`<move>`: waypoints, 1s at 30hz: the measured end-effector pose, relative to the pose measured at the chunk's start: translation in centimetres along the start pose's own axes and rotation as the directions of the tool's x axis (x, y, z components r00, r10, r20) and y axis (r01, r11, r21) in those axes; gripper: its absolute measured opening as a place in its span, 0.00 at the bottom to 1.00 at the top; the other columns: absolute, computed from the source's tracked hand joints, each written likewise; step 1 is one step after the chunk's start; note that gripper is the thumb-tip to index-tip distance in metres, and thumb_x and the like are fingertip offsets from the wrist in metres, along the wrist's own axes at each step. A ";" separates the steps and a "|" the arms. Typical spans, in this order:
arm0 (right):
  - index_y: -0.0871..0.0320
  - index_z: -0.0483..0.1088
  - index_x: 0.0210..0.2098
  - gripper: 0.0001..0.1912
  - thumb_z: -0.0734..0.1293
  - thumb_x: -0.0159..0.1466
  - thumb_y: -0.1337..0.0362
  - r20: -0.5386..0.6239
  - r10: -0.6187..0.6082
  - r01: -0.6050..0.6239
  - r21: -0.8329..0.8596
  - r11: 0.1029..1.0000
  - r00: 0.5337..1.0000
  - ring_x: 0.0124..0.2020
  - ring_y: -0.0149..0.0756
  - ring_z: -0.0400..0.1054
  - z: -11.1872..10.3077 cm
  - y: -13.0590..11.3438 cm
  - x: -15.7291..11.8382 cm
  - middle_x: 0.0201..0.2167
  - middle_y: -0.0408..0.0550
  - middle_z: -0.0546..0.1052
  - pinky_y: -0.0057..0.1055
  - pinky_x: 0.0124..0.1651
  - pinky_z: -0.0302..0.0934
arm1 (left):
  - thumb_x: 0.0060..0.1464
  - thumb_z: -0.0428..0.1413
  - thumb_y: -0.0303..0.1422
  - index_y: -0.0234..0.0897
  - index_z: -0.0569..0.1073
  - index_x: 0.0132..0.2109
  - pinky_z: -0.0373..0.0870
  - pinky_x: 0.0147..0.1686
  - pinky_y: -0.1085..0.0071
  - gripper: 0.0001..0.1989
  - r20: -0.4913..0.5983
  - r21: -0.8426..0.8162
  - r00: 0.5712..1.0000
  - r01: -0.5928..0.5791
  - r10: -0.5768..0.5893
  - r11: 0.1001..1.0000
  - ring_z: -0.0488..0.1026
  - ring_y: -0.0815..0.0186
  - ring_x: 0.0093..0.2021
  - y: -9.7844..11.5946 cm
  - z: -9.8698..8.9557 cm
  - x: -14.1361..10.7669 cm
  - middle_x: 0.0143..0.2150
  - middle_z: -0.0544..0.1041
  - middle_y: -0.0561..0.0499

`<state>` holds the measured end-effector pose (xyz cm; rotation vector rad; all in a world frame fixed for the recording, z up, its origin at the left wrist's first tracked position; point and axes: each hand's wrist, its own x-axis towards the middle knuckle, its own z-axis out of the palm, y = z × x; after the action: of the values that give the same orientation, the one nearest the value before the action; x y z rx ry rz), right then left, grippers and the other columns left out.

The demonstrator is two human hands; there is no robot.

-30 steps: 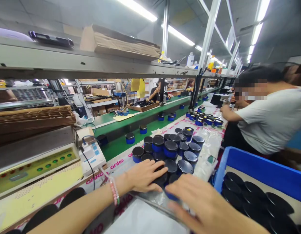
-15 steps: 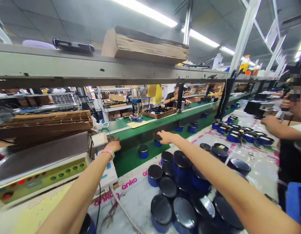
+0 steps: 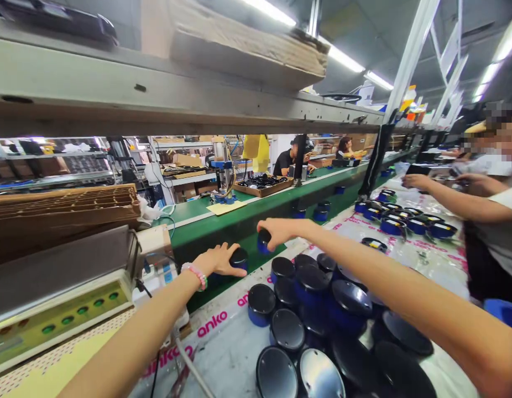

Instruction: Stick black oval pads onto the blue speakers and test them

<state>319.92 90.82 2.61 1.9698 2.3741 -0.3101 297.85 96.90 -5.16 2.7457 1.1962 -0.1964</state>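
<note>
My right hand (image 3: 276,231) reaches over the green conveyor belt, its thumb and fingers closed around a round black-topped blue canister (image 3: 264,241). To its left, my left hand (image 3: 218,260), with a beaded bracelet on the wrist, is at a second canister (image 3: 239,258) on the belt. Its thumb and fingers are spread on either side of that canister; whether they press on it, I cannot tell. Below my right forearm, several more such canisters (image 3: 261,303) stand crowded and partly stacked on the plastic-covered bench (image 3: 223,342).
At left is a machine with green buttons (image 3: 65,320), beside a white power strip (image 3: 165,276) and a cable (image 3: 189,362). A metal shelf (image 3: 223,105) crosses overhead. Open blue units (image 3: 392,224) stand farther right, near a co-worker's arm (image 3: 455,196).
My left hand has moved right, from the near belt edge to the second canister. My right hand stays at its canister. The view has shifted, and the co-worker's arm has reached farther left.
</note>
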 end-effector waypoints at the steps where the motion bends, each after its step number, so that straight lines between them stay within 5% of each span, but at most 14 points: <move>1: 0.58 0.62 0.54 0.21 0.66 0.65 0.57 -0.061 0.020 -0.020 0.004 1.000 0.998 0.46 0.41 0.67 -1.0 0.8 -1.8 0.50 0.51 0.69 0.44 0.47 0.64 | 0.57 0.53 0.46 0.39 0.58 0.62 0.65 0.52 0.48 0.29 -0.039 0.011 0.999 -0.018 0.018 1.000 0.65 0.53 0.56 0.2 0.4 -0.2 0.59 0.64 0.42; 5: 0.58 0.61 0.56 0.31 0.66 0.59 0.47 -0.243 0.211 -0.207 0.043 0.977 0.947 0.45 0.44 0.68 -3.4 5.1 -10.2 0.48 0.53 0.71 0.41 0.48 0.63 | 0.56 0.51 0.51 0.35 0.60 0.60 0.65 0.51 0.51 0.32 -0.176 0.038 0.980 -0.088 0.094 0.995 0.69 0.55 0.52 0.6 0.6 -1.3 0.54 0.69 0.41; 10: 0.60 0.63 0.54 0.34 0.62 0.56 0.43 -0.332 0.414 -0.409 0.087 0.908 0.848 0.46 0.51 0.68 -1.5 9.6 -19.2 0.46 0.57 0.73 0.41 0.47 0.62 | 0.54 0.47 0.57 0.33 0.55 0.62 0.66 0.49 0.55 0.39 -0.327 0.054 0.911 -0.247 0.251 0.968 0.69 0.52 0.50 3.3 -2.7 -5.5 0.52 0.70 0.37; 13: 0.64 0.64 0.53 0.35 0.63 0.55 0.45 -0.321 0.473 -0.462 0.115 0.880 0.821 0.45 0.54 0.68 0.5 10.0 -23.4 0.46 0.62 0.73 0.45 0.48 0.62 | 0.51 0.48 0.59 0.40 0.57 0.59 0.66 0.48 0.63 0.36 -0.315 0.097 0.844 -0.427 0.435 0.899 0.70 0.56 0.50 7.1 -4.8 -9.0 0.51 0.71 0.45; 16: 0.59 0.68 0.50 0.32 0.67 0.52 0.47 -0.223 0.436 -0.411 0.149 0.899 0.872 0.42 0.51 0.71 2.2 7.8 -26.6 0.42 0.57 0.76 0.42 0.44 0.65 | 0.48 0.51 0.60 0.42 0.61 0.57 0.67 0.43 0.67 0.36 -0.206 0.207 0.728 -0.620 0.654 0.757 0.73 0.58 0.44 11.6 -5.1 -11.1 0.45 0.74 0.49; 18: 0.54 0.69 0.50 0.29 0.68 0.51 0.49 -0.171 0.366 -0.340 0.166 0.926 0.915 0.41 0.48 0.71 3.4 5.2 -27.8 0.42 0.51 0.76 0.38 0.44 0.66 | 0.48 0.52 0.58 0.40 0.61 0.57 0.68 0.39 0.65 0.36 -0.154 0.285 0.658 -0.685 0.737 0.671 0.75 0.56 0.41 14.3 -4.3 -11.2 0.43 0.74 0.48; 20: 0.53 0.69 0.50 0.27 0.69 0.51 0.53 -0.170 0.300 -0.272 0.170 0.947 0.938 0.43 0.44 0.70 4.7 2.3 -28.1 0.44 0.47 0.75 0.35 0.45 0.65 | 0.48 0.54 0.57 0.38 0.61 0.58 0.68 0.37 0.65 0.37 -0.137 0.321 0.631 -0.701 0.764 0.637 0.75 0.55 0.38 16.2 -3.1 -10.7 0.43 0.74 0.46; 25: 0.60 0.54 0.61 0.36 0.65 0.54 0.65 -0.333 0.275 -0.250 0.115 0.961 0.902 0.53 0.45 0.62 8.1 -3.0 -26.4 0.55 0.56 0.65 0.37 0.55 0.59 | 0.46 0.52 0.60 0.35 0.62 0.59 0.68 0.44 0.58 0.42 -0.213 0.295 0.679 -0.641 0.703 0.708 0.72 0.51 0.45 17.0 -1.0 -10.3 0.49 0.72 0.41; 30: 0.56 0.49 0.64 0.37 0.66 0.60 0.55 -0.465 0.314 -0.343 0.024 0.939 0.828 0.53 0.54 0.60 9.2 -4.2 -24.2 0.57 0.60 0.59 0.53 0.50 0.60 | 0.45 0.53 0.61 0.35 0.59 0.62 0.64 0.53 0.53 0.45 -0.328 0.247 0.741 -0.532 0.586 0.810 0.63 0.49 0.56 15.3 -0.5 -12.9 0.59 0.64 0.37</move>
<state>319.56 64.97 -2.06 2.6057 2.1565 0.2815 300.37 77.41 -1.25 3.2159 0.3426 0.3721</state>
